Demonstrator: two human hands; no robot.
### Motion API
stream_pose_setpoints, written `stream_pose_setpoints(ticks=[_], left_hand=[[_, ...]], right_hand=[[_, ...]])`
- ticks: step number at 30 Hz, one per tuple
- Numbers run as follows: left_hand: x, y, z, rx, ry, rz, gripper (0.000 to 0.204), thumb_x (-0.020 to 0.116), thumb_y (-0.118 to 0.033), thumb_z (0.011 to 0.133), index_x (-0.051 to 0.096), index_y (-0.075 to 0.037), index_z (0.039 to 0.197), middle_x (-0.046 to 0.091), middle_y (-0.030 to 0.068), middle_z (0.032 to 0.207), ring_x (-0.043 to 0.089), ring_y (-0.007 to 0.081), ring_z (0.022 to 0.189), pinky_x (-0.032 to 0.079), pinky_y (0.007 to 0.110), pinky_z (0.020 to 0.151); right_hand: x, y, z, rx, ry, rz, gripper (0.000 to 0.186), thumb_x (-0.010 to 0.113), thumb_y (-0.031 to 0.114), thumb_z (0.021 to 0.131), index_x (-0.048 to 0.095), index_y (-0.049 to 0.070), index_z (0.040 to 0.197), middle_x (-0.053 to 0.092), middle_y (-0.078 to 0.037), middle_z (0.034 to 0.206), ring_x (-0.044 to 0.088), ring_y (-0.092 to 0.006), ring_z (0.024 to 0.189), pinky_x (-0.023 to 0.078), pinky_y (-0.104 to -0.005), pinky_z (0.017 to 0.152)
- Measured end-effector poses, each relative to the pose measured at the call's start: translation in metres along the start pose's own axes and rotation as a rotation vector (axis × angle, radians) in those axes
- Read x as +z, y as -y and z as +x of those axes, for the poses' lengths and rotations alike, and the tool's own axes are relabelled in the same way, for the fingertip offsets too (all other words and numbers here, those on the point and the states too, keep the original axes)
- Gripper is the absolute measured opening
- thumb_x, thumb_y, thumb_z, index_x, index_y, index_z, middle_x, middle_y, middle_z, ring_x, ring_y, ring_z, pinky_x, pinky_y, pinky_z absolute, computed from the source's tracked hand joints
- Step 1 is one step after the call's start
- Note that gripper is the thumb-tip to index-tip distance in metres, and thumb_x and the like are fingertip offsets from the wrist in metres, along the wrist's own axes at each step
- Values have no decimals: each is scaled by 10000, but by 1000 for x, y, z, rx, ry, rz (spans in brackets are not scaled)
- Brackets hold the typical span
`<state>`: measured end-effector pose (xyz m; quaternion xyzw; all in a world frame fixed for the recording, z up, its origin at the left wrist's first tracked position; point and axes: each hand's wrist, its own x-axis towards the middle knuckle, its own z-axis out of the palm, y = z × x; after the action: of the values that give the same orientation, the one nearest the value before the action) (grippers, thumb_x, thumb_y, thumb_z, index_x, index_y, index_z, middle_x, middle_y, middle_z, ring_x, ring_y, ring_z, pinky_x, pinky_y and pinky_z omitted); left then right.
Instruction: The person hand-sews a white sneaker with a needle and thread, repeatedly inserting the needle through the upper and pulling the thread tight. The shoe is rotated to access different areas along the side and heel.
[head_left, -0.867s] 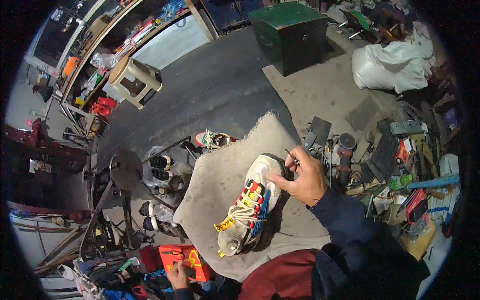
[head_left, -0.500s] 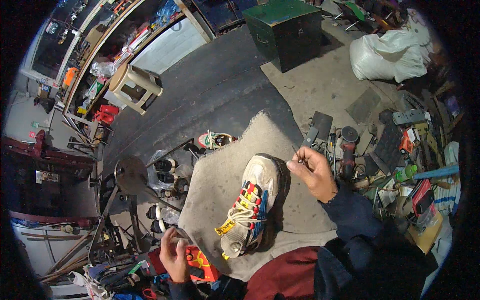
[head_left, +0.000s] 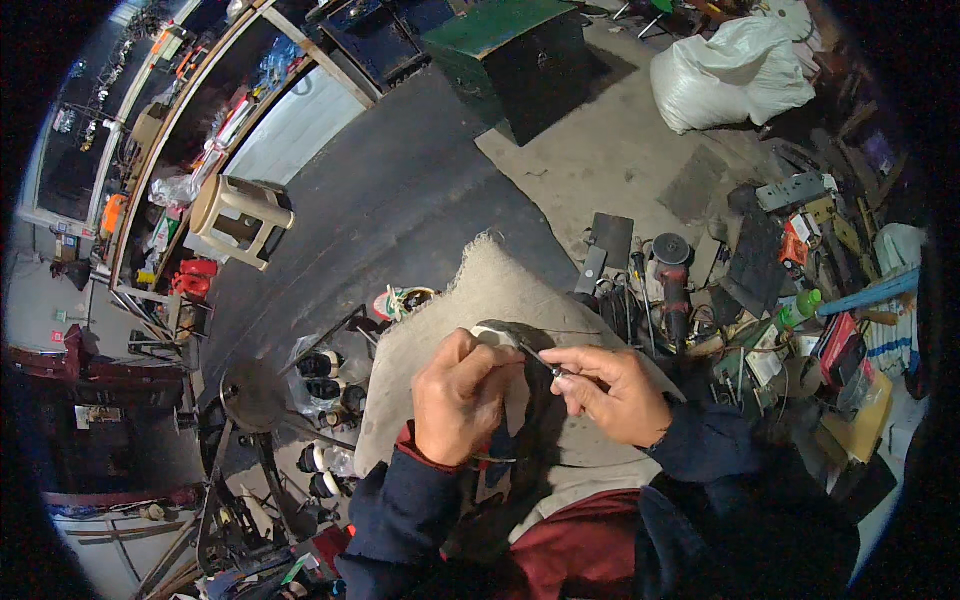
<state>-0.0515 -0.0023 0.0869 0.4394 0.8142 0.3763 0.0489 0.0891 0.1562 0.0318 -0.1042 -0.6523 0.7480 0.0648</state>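
Observation:
A pale sneaker with a dark sole (head_left: pixel 538 420) lies on the beige cloth (head_left: pixel 400 375) across my lap, its toe (head_left: pixel 493 332) pointing away from me. My left hand (head_left: pixel 462 397) is closed at the toe and covers most of the upper. What its fingers pinch there is hidden. In my right hand (head_left: pixel 615 398), thumb and fingers grip a slim metal awl (head_left: pixel 545 366), its tip toward the shoe's toe edge by the left fingers. A thin dark thread (head_left: pixel 575 332) runs right from the toe over the cloth.
Right of the cloth lie an angle grinder (head_left: pixel 675 295), a green-capped bottle (head_left: pixel 800 308) and jumbled tools. At left stand an iron stand (head_left: pixel 252 395) and several shoes (head_left: pixel 322 375). Further off are a plastic stool (head_left: pixel 240 218), a green chest (head_left: pixel 515 75) and a white sack (head_left: pixel 730 85).
My left hand has come up from the lower left, beside the cloth, onto the shoe's toe and closed. My right hand has shifted slightly down with the awl. The view has shifted a little.

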Motion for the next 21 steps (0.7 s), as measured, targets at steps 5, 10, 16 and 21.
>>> stream_pose_setpoints(ticks=[5,10,16,21], left_hand=[[3,10,0,-36,-43,-23,126,741,2,816,707,-45,928,586,119,780,617,292,662,495,344,613],[5,16,4,-205,-74,-98,96,693,-74,935,673,18,921,694,95,832,645,151,749,505,282,694],[10,21,8,-276,-86,-251,133,712,-105,946,677,23,945,662,56,774,586,83,715,480,254,646],[10,16,9,-304,-85,-237,111,711,-90,946,683,16,939,639,11,735,562,56,689,466,233,633]], right_hand=[[1,-13,9,147,-14,177,271,594,53,1005,621,4,1270,653,-24,900,563,-64,684,493,-246,634],[-2,-18,23,85,6,67,250,598,43,996,635,-17,1236,687,-51,886,576,-63,687,500,-239,645],[-8,-15,23,101,46,145,237,606,76,1009,624,-8,1230,659,-23,887,547,-64,691,485,-243,628],[-6,-13,29,124,51,112,227,597,73,1011,621,-12,1221,663,-28,890,562,-66,699,490,-248,630]])
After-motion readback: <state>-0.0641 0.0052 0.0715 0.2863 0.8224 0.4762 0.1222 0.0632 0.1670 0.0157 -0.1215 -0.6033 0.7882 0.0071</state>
